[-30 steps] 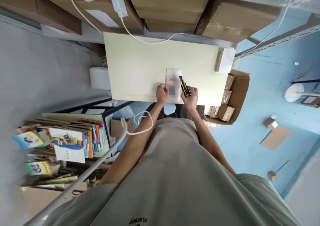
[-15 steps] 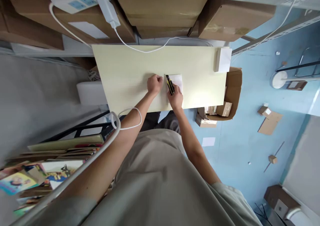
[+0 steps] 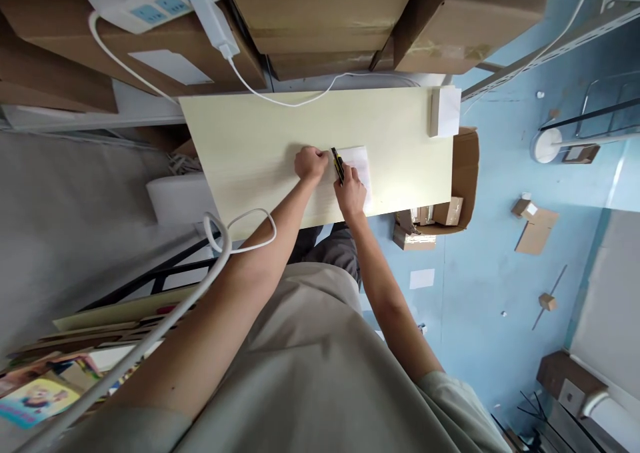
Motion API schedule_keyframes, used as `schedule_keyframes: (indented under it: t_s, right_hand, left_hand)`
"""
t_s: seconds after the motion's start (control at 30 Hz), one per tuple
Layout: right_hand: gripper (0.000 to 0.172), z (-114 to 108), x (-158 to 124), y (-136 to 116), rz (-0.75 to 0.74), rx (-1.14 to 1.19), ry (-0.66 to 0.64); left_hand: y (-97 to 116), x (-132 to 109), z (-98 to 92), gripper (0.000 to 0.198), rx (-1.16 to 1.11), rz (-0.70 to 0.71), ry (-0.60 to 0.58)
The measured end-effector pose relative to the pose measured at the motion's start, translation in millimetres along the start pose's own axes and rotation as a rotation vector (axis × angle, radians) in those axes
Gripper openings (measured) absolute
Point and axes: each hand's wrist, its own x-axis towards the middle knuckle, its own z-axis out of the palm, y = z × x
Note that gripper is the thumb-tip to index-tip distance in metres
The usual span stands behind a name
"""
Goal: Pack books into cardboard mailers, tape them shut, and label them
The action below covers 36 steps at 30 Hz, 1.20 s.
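Observation:
My right hand (image 3: 350, 194) is wrapped round a black and yellow utility knife (image 3: 339, 166), whose far end points away from me and slightly left. Beneath that hand lies a white sheet of paper (image 3: 361, 163) on the pale yellow table (image 3: 260, 129). To the left of the knife, my left hand (image 3: 311, 164) rests low over the tabletop with its fingers curled together. Whatever those fingers may pinch is hidden or too small to make out. A narrow gap separates the left hand from the knife.
A white box (image 3: 445, 111) stands at the table's far right corner. Along the back edge runs a white cable (image 3: 300, 104) from a power strip (image 3: 155, 3), before cardboard boxes (image 3: 320, 16). An open carton (image 3: 465, 179) sits beyond the right edge.
The knife tilts a little more steeply in my right hand, and more of the paper shows to its right. My left hand stays closed in nearly the same place. The view has shifted slightly.

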Motion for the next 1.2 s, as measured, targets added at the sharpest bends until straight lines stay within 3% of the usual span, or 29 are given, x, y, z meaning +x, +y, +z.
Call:
schedule_keyframes:
  t_s: [0.2,0.37,0.73,0.97,1.07,1.2]
  right_hand:
    - [0.057,-1.5,-5.4,0.3,-0.008,-0.001,0.012]
    - [0.06,0.1,-28.6,5.3,0.003,-0.053,-0.024]
    - [0.061,19.0,-116.7,40.2,0.039,-0.096,-0.158]
    - [0.06,15.8,-171.5,64.3,0.049,-0.095,-0.286]
    - [0.057,1.6,-180.6,72.7,0.082,-0.046,-0.223]
    - [0.053,-37.2,-161.5,82.4,0.092,0.051,0.024]
  left_hand:
    - [-0.9,-0.7,1.4,0.015,-0.001,0.008,0.014]
    - [-3.6,2.9,6.4,0.017,-0.036,0.017,0.023]
    - [-7.8,9.1,10.0,0.022,-0.034,0.064,0.014]
    - [-7.3,10.1,13.3,0.023,-0.055,0.086,0.04]
    - [-9.3,-4.6,12.3,0.023,-0.088,0.078,0.011]
    - [-3.4,-53.7,-2.3,0.024,-0.216,0.151,-0.004]
